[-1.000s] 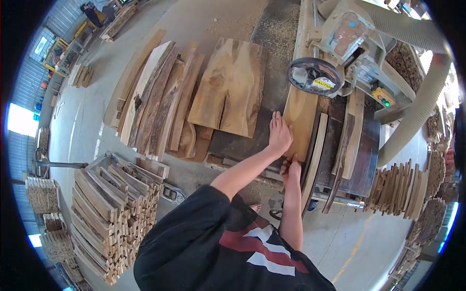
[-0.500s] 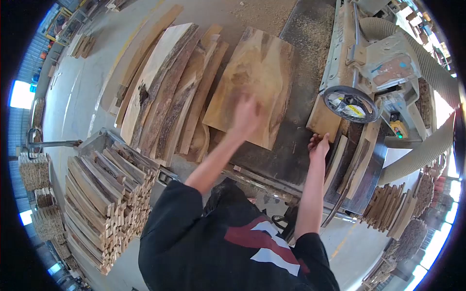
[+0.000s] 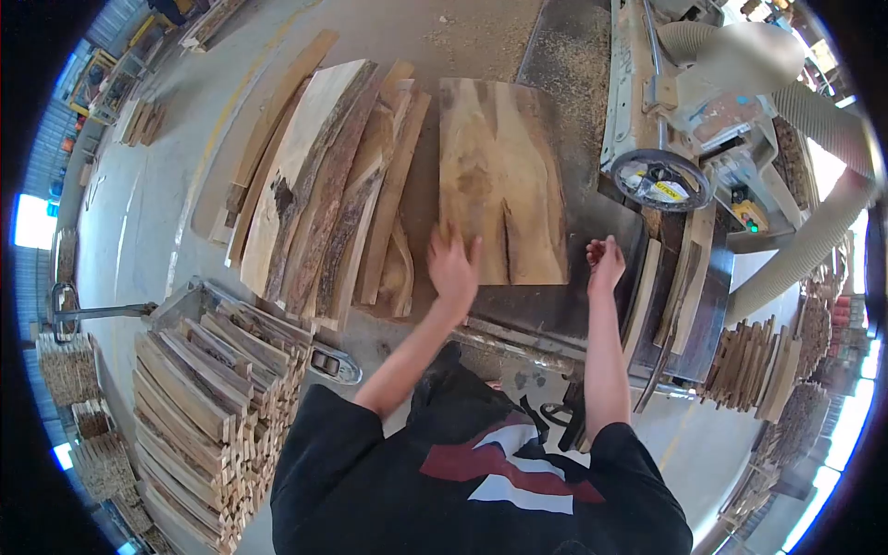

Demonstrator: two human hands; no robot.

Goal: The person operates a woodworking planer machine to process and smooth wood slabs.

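Shifting: wide slab (image 3: 499, 180) swung square on table since a second ago
Left hand (image 3: 453, 264): spread flat on slab
Right hand (image 3: 605, 261): loosely curled, empty

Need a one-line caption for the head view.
Left hand on a wide slab, right hand open beside it.

A big workshop hall here, with a pale concrete floor (image 3: 157, 194) dusted in sawdust (image 3: 481, 32) up near the top. Bright daylight pours through an opening (image 3: 30, 222) on the far left, beside corrugated blue-grey walling (image 3: 42, 148). Stacks of cut timber strips (image 3: 199, 398) sit on the floor at lower left, more bundles (image 3: 69, 365) just beyond them. On the right, thick ribbed extraction hoses (image 3: 805, 250) curve past further stacked offcuts (image 3: 758, 365). A yellow line (image 3: 661, 439) marks the floor at lower right.
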